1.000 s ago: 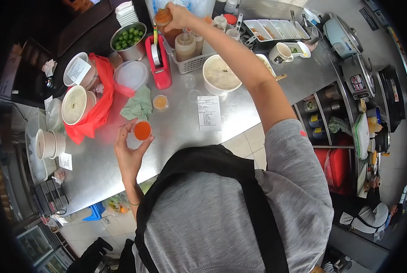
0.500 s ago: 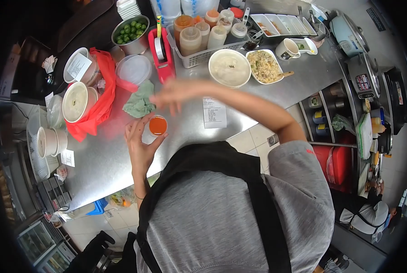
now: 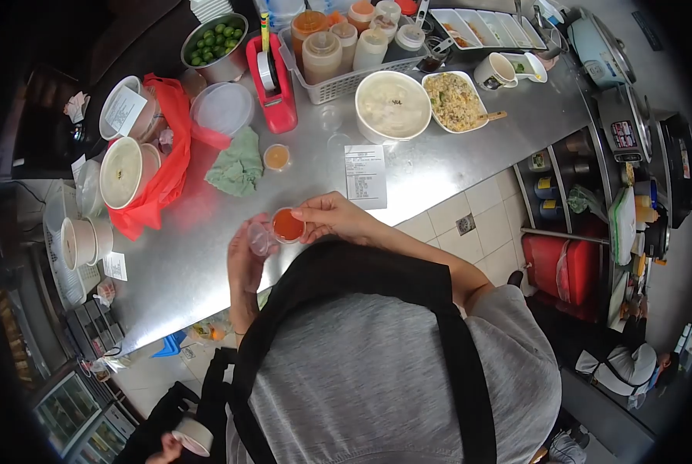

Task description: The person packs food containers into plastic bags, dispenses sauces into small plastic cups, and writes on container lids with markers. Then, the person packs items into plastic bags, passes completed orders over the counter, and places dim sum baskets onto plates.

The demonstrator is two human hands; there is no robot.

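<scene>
A small clear cup of red-orange sauce [image 3: 288,225] is held just above the steel counter, close to my body. My right hand [image 3: 332,215] pinches its right rim between thumb and fingers. Against the cup's left side is a clear plastic lid [image 3: 260,239], gripped by the closed fingers of my left hand [image 3: 244,259]. Whether lid and cup are hinged together I cannot tell. Farther back stands a second small cup with tan sauce [image 3: 276,158], beside a crumpled green cloth [image 3: 237,164]. A printed receipt [image 3: 366,178] lies flat beyond my right hand.
Behind are a red tape dispenser [image 3: 272,93], a basket of sauce bottles [image 3: 338,92], a lidded white tub [image 3: 393,108] and fried rice [image 3: 453,100]. Tubs in a red bag [image 3: 172,166] stand left. Another person's hand [image 3: 166,448] holds a white bowl [image 3: 193,438] at lower left.
My right hand has come back from near the green cloth and taken hold of the red-orange sauce cup, now nearer my body. My left hand has shifted to the lid. The tan sauce cup shows now.
</scene>
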